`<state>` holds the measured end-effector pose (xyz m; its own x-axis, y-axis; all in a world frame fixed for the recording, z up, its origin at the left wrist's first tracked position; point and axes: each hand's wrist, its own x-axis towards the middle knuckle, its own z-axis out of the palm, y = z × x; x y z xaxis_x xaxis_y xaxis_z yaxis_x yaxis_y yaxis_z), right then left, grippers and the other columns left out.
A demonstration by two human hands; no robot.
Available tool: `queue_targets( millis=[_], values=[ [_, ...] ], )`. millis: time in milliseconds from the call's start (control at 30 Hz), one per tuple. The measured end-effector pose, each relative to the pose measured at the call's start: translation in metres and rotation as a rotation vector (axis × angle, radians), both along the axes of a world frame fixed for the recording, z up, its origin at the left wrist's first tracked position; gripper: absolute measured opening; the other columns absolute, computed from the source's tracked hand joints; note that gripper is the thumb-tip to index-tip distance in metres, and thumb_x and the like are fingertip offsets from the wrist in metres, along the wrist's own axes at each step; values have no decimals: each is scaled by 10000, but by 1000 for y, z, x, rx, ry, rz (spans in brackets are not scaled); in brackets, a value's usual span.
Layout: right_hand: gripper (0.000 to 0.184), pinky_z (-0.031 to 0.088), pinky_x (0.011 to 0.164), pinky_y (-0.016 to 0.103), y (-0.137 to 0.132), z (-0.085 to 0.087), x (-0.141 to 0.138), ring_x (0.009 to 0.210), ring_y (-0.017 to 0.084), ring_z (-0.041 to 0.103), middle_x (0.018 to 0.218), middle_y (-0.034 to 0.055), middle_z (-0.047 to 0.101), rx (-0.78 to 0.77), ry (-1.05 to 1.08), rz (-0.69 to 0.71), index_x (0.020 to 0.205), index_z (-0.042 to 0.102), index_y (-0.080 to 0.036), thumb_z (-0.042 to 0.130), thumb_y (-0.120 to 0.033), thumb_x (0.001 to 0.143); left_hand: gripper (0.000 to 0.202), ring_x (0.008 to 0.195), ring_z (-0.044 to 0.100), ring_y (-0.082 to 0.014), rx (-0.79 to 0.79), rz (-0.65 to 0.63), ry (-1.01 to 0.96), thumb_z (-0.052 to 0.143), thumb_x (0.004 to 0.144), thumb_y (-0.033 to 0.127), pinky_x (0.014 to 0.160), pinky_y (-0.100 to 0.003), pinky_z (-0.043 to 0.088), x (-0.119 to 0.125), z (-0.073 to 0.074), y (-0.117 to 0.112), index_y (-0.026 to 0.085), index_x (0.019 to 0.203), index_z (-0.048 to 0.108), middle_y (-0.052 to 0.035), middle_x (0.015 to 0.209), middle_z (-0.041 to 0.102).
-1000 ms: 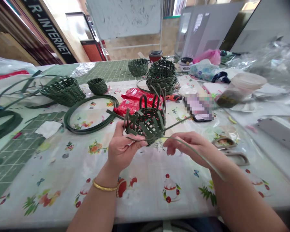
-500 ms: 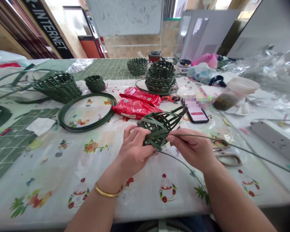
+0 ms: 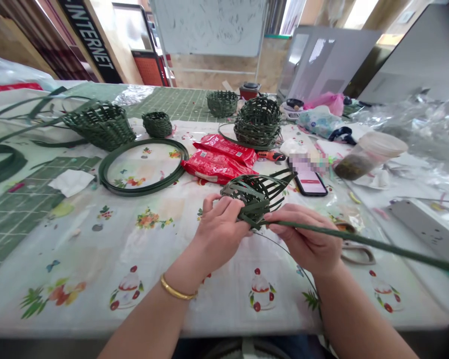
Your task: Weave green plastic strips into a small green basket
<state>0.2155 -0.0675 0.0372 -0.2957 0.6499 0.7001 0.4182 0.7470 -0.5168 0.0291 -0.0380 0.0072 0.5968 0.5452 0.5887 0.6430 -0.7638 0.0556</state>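
A small, half-woven dark green basket [image 3: 252, 197] is tilted above the tablecloth, its loose stake ends fanning toward the upper right. My left hand [image 3: 223, 224] wraps round its near left side, fingers closed on the weave. Between thumb and fingers, my right hand [image 3: 307, 237] pinches a long green weaving strip [image 3: 374, 245] close to the basket's right side; the strip runs off past the right edge of the view. A thinner strand [image 3: 284, 249] hangs below the basket between my forearms. My left palm hides part of the basket.
Red packets [image 3: 220, 159] and a phone [image 3: 309, 174] lie just beyond the basket. A coil of green strip [image 3: 105, 182] rests to the left. Finished-looking baskets [image 3: 258, 122] stand farther back. Scissors [image 3: 359, 253] lie beside my right wrist, with a plastic cup [image 3: 372, 154] tipped behind.
The strip in my right hand has turned from its thin edge to its broader face. Everything sits slightly farther right in the view, and both hands still grip.
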Motion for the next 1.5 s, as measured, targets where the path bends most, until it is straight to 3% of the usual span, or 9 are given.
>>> queue_targets(
  millis=[133,300,367,467,567,867,1133,1333,1500],
  values=[
    [254,488,576,274,-3,0,-6,674,141,604,778,47,658,-4,26,48,1004,624,-199,588,-71,788,166,867,484,-210,-9,32,-27,582,804,277,870,-437,312,2,1,-1,202,664,628,-69,886,562],
    [286,472,606,328,-5,-2,-9,642,153,611,738,38,664,80,-35,224,1040,608,-181,622,-93,767,194,840,479,-230,-23,165,-110,610,773,298,815,-437,323,-2,6,0,194,617,660,-93,864,559],
    [279,483,654,348,-4,-4,-10,651,149,610,728,22,656,51,27,202,1027,611,-193,621,-91,767,178,834,476,-232,-39,197,-150,632,757,322,798,-430,325,-6,7,3,200,638,685,-90,849,553],
    [170,501,762,396,-2,-9,-11,772,176,613,773,29,641,-92,188,45,943,635,-225,584,-139,806,181,823,475,-229,-119,176,-179,641,751,347,769,-414,328,-14,7,8,208,651,701,-81,826,548],
    [110,527,755,371,1,-12,-14,839,183,617,881,48,640,-274,313,-86,912,637,-225,575,-192,827,177,822,480,-224,-208,117,-187,648,747,353,766,-407,329,-18,6,11,212,654,701,-70,820,554],
    [134,566,598,281,11,-6,-6,615,128,648,737,21,689,-706,705,-113,810,567,-193,669,-269,767,44,877,554,-214,-534,-13,-516,703,708,250,824,-409,418,-20,10,11,212,686,707,-53,879,587],
    [218,587,699,297,5,-8,-14,735,146,683,818,21,726,-748,621,49,909,657,-206,725,-191,702,74,877,558,-191,-725,-29,-723,708,701,263,819,-379,458,-22,6,15,198,669,697,-47,885,585],
    [165,602,552,283,4,-14,-25,586,139,663,701,9,712,-805,678,31,825,683,-186,739,-240,680,117,842,566,-183,-797,-124,-790,677,735,286,810,-365,473,-21,8,14,185,678,699,-55,862,600],
    [134,591,548,247,3,-17,-26,613,102,643,914,14,708,-692,661,52,852,681,-218,702,-227,720,119,850,562,-182,-841,-167,-829,652,758,272,818,-363,468,-22,9,14,187,692,704,-55,860,590]
  ],
)
